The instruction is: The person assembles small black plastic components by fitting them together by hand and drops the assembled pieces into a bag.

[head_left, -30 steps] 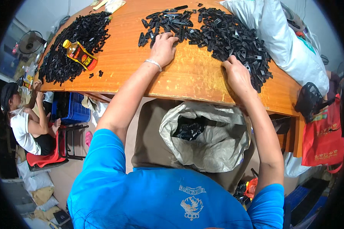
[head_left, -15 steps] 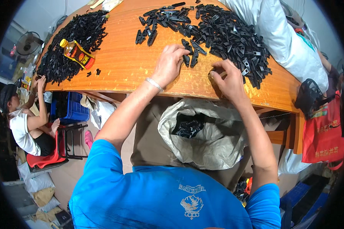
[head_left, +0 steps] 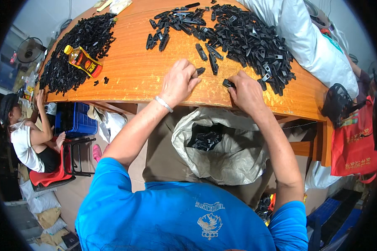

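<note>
My left hand (head_left: pixel 178 81), with a bracelet at the wrist, is closed on a slim black plastic piece (head_left: pixel 200 71) whose end sticks out past the fingertips. Across from it, my right hand (head_left: pixel 248 93) pinches a short, dark plastic piece (head_left: pixel 228 83) between thumb and fingers, just above the wooden table (head_left: pixel 142 71). Several loose black clip-like parts (head_left: pixel 214 65) lie between and beyond my hands. A large heap of black plastic pieces (head_left: pixel 255 39) spreads behind my right hand. A smaller group of long toothed black parts (head_left: pixel 163 42) lies farther left.
Below the table edge gapes a whitish woven sack (head_left: pixel 238 163) with black pieces inside. On the left are another black heap (head_left: pixel 81 37), a yellow-capped bottle (head_left: pixel 86 62) and a seated person (head_left: pixel 27 144). White sacks (head_left: pixel 310 46) and a red bag (head_left: pixel 354 142) border the right.
My left hand has drawn slightly nearer, away from the loose parts, with a black piece in it. My right hand has turned inward, and a dark piece now shows at its fingertips.
</note>
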The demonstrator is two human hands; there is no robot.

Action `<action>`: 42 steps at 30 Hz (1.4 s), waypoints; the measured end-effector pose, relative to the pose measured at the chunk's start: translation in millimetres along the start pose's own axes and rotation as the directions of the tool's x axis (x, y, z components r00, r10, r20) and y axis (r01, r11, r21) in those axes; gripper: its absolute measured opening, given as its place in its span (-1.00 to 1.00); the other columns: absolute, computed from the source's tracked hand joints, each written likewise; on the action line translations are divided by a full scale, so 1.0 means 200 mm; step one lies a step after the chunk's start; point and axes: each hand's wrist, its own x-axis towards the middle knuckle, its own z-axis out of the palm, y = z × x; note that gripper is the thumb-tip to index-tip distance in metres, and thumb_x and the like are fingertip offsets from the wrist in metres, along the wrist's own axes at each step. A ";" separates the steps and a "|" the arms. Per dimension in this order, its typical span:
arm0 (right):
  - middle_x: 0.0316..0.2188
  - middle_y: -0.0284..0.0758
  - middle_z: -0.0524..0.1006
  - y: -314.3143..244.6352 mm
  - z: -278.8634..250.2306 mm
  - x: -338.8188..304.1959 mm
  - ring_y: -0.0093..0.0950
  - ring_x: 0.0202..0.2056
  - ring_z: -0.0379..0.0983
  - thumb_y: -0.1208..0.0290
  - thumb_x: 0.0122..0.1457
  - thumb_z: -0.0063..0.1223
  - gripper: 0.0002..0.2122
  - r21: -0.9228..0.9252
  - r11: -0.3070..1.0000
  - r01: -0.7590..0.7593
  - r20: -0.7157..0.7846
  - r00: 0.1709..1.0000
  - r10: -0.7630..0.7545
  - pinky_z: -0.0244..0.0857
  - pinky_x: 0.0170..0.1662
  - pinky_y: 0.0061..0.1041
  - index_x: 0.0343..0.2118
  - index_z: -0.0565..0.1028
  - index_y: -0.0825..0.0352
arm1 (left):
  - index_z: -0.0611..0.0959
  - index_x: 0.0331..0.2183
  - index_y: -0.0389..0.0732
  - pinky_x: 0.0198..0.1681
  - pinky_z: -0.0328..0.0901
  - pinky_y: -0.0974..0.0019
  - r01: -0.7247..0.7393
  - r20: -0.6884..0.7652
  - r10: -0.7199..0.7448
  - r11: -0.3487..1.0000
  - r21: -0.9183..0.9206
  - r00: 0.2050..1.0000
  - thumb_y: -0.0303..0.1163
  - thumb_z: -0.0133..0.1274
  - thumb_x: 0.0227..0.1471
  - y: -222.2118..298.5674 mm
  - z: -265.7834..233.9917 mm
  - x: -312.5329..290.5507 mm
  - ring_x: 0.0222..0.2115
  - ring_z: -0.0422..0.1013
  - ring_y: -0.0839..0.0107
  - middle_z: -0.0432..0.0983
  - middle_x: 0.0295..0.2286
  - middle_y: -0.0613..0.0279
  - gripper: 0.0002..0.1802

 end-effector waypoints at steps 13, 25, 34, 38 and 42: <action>-0.30 -0.10 0.57 0.00 -0.01 0.00 -0.04 -0.25 0.59 0.47 0.07 0.31 -0.83 0.035 0.999 -0.040 -0.013 0.999 0.040 0.48 -0.14 -0.12 -0.25 0.68 0.34 | 0.69 -0.22 -0.17 -0.07 0.40 0.05 -0.227 0.176 0.203 0.965 0.128 0.963 -0.54 0.21 -0.01 0.01 -0.10 0.09 -0.13 0.46 0.06 0.50 -0.21 0.07 -0.76; -0.29 -0.22 0.57 -0.09 0.10 -0.01 -0.14 -0.26 0.59 0.36 0.08 0.41 -0.79 0.284 0.959 0.014 -0.135 0.991 0.026 0.47 -0.19 -0.20 -0.22 0.73 0.26 | 0.70 -0.24 -0.25 -0.12 0.38 0.08 0.035 0.049 -0.026 0.977 -0.209 0.998 -0.45 0.42 -0.09 0.05 -0.02 -0.06 -0.21 0.48 0.02 0.55 -0.31 0.09 -0.68; -0.33 -0.23 0.54 -0.06 0.11 0.07 -0.15 -0.31 0.58 0.36 0.06 0.41 -0.80 0.218 0.966 0.136 -0.087 0.989 -0.120 0.45 -0.26 -0.20 -0.25 0.71 0.27 | 0.70 -0.35 -0.29 -0.22 0.38 0.11 0.035 0.033 -0.026 0.958 -0.285 0.999 -0.46 0.43 -0.08 0.03 0.03 -0.05 -0.29 0.50 0.06 0.54 -0.38 0.08 -0.76; -0.34 -0.21 0.54 -0.09 0.14 0.13 -0.11 -0.30 0.59 0.33 0.04 0.42 -0.82 0.146 0.965 0.218 -0.051 0.976 -0.213 0.46 -0.25 -0.14 -0.40 0.66 0.32 | 0.69 -0.38 -0.30 -0.26 0.38 0.13 0.035 0.049 -0.024 0.968 -0.249 0.999 -0.48 0.43 -0.08 0.06 0.04 -0.03 -0.33 0.50 0.06 0.53 -0.40 0.07 -0.77; -0.34 -0.19 0.53 -0.13 0.04 -0.03 -0.08 -0.29 0.59 0.29 0.05 0.42 -0.78 0.182 0.973 0.145 0.081 0.983 -0.162 0.45 -0.23 -0.12 -0.41 0.65 0.33 | 0.72 -0.32 -0.28 -0.25 0.40 0.20 0.082 0.300 0.041 0.920 -0.384 0.953 -0.50 0.42 -0.04 0.05 -0.06 -0.02 -0.35 0.52 0.21 0.56 -0.40 0.15 -0.79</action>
